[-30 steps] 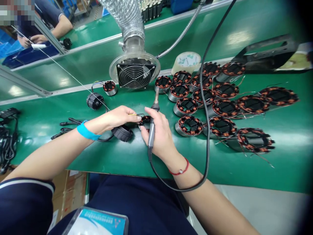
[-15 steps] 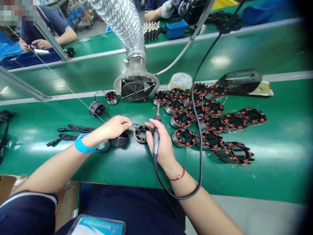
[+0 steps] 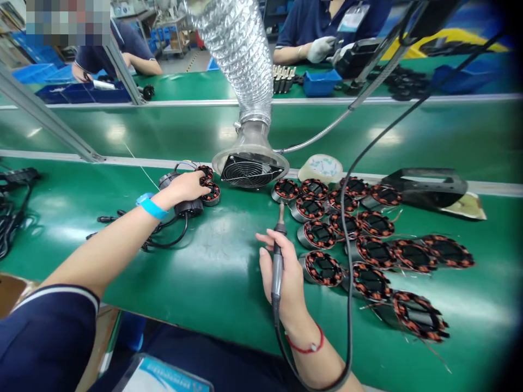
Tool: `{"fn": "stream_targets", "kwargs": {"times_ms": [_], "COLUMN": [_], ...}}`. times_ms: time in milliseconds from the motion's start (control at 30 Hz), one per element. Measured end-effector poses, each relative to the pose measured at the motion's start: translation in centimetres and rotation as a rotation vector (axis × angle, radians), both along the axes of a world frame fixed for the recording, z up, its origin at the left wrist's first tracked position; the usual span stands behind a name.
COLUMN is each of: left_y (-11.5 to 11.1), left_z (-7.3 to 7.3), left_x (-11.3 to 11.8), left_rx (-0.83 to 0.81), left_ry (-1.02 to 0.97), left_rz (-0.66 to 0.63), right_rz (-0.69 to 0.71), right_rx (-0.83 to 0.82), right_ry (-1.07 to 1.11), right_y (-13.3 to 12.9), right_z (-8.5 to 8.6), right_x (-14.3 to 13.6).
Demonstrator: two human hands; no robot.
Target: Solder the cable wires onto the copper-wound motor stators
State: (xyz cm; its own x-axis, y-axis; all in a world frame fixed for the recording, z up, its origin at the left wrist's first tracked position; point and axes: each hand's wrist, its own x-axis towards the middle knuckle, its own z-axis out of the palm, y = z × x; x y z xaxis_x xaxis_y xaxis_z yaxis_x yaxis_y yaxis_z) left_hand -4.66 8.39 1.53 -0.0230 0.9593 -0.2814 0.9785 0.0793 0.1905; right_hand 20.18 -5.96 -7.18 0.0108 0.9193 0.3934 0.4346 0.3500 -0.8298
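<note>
The near wound stator (image 3: 212, 193) sits on the green desk (image 3: 220, 294), right beside a black motor housing (image 3: 190, 208); its ring of copper coils faces up, which probably keeps the wires within reach. The left hand (image 3: 184, 187) has thumb and fingertips at its rim — whether they pinch or merely rest there, I cannot tell. A second stator (image 3: 206, 173) stands just behind, and a second housing (image 3: 166, 180) is partly hidden by that hand: two of each. The right hand (image 3: 291, 275) curls its fingers around one soldering iron (image 3: 277, 269), thumb apart, tip pointing away, likely for safety. Further right are about fifteen stators (image 3: 375, 251), spaced loosely, perhaps so each lifts freely. Behind — one extraction fan (image 3: 249, 171) on one foil duct (image 3: 249, 65), presumably there for fumes, and one tape roll (image 3: 321, 167).
</note>
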Motion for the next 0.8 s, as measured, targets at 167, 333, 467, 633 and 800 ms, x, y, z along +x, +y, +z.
{"fn": "stream_targets", "kwargs": {"times_ms": [167, 333, 467, 633, 800], "left_y": [2.9, 9.2, 14.4, 16.5, 11.7], "left_z": [0.0, 0.4, 0.3, 1.1, 3.0], "left_x": [-1.6, -1.9, 0.8, 0.0, -10.2], "left_rx": [0.081, 0.217, 0.293, 0.361, 0.347], "left_ry": [0.031, 0.000, -0.090, -0.154, -0.062], "left_rz": [-0.021, -0.026, -0.031, 0.006, 0.226], "right_rz": [-0.003, -0.006, -0.019, -0.047, -0.101], "right_rx": [0.146, 0.144, 0.107, 0.002, -0.117], "right_ry": [-0.110, -0.129, -0.145, -0.121, 0.002], "right_y": [1.2, 2.4, 2.5, 2.3, 1.7], "right_z": [0.7, 0.4, -0.3, -1.5, -1.9], "right_x": [0.4, 0.4, 0.8, 1.2, 0.4]}}
